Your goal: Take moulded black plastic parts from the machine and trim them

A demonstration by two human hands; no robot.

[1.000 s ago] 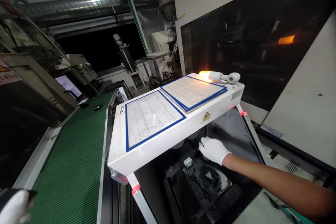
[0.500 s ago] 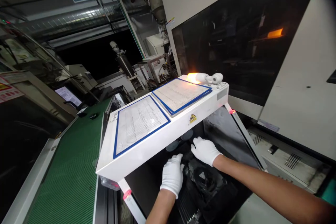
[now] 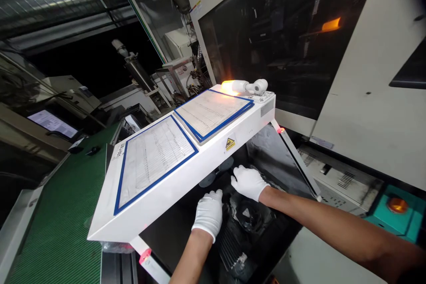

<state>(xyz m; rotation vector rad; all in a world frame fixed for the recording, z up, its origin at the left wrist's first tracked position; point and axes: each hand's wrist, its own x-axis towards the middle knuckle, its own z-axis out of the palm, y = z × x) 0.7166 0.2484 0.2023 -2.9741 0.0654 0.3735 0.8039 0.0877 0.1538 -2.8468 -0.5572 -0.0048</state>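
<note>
Head view | gloved left hand point(image 3: 208, 215), right hand point(image 3: 249, 183) apart, neither clamped | crumpled black plastic point(image 3: 248, 215) just beside: seems soft, light; pinch its edge

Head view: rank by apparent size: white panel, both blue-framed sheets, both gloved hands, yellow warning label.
1. White panel
2-3. Lower blue-framed sheet and upper blue-framed sheet: lower looks bigger but sits nearer the camera, so unsure.
4-5. Gloved right hand and gloved left hand: look alike, unranked.
6. Yellow warning label
</note>
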